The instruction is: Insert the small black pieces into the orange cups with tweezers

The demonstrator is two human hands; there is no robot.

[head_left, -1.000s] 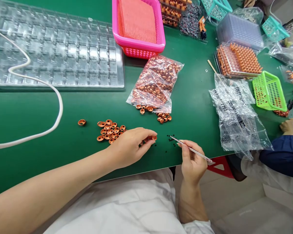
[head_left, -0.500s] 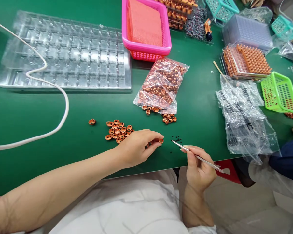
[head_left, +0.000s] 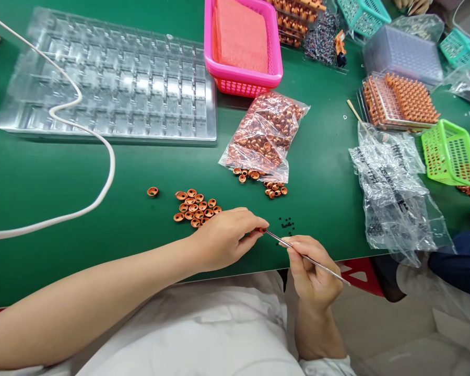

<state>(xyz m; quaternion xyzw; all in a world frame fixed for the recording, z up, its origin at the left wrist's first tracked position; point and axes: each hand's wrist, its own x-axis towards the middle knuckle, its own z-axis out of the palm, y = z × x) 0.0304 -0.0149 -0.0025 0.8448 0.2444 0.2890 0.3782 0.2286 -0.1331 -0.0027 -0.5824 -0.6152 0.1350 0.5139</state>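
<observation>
Pinched between the thumb and fingers of my left hand [head_left: 229, 237] is a small copper-coloured cup [head_left: 262, 230], mostly covered by the fingertips. My right hand [head_left: 317, 269] grips slim metal tweezers [head_left: 307, 257] like a pen, and their tip meets the cup's right side. Whether the tip holds a piece is too small to tell. Tiny black pieces [head_left: 286, 225] lie scattered just behind the tweezers. Beyond my left hand sits a cluster of matching copper cups [head_left: 196, 204], its near edge partly hidden by the hand. One single cup [head_left: 152, 191] lies apart to the left.
A clear bag of copper cups [head_left: 264, 136] lies ahead, with several spilled at its mouth. Behind it stands a pink basket [head_left: 243, 78]. A clear plastic tray [head_left: 113, 130] and white cable [head_left: 112, 162] occupy the left. Plastic bags [head_left: 395, 198] and a green basket [head_left: 450, 151] are right.
My right hand has moved left, bringing the tweezers' tip from the black pieces to the cup in my left hand. The whole view has shifted slightly.
</observation>
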